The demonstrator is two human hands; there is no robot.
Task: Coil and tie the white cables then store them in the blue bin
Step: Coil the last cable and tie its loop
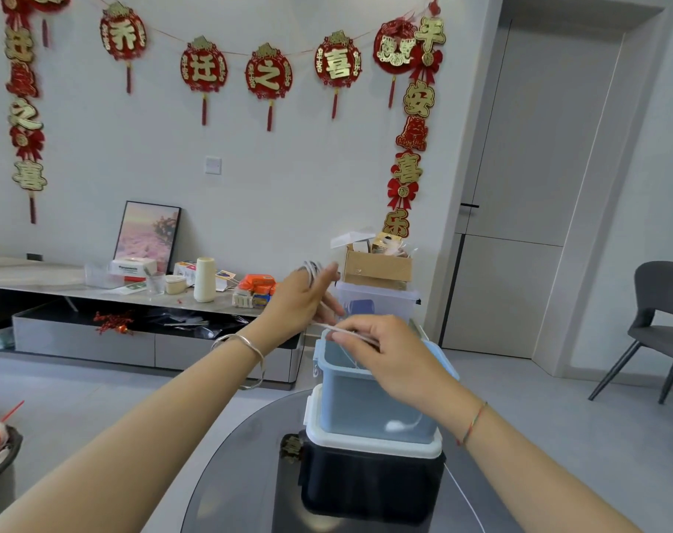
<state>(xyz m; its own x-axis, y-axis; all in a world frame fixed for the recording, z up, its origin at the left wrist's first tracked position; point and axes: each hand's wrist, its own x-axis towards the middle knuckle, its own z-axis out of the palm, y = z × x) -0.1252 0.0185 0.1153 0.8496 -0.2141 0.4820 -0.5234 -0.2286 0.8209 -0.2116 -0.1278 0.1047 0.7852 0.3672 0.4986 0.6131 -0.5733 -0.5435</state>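
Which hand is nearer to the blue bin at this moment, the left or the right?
The right. The right hand is just above the blue bin, pinching the white cable. The left hand is higher, left of the bin, with cable looped round its fingers.

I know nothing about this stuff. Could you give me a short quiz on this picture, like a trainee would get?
1. True or false: the white cable is wound round fingers of the left hand.
2. The blue bin stands on: A) the floor, B) a dark box with a white lid, C) a chair.
3. Fill in: the right hand pinches the cable above the ___.
Key: 1 true; 2 B; 3 blue bin.
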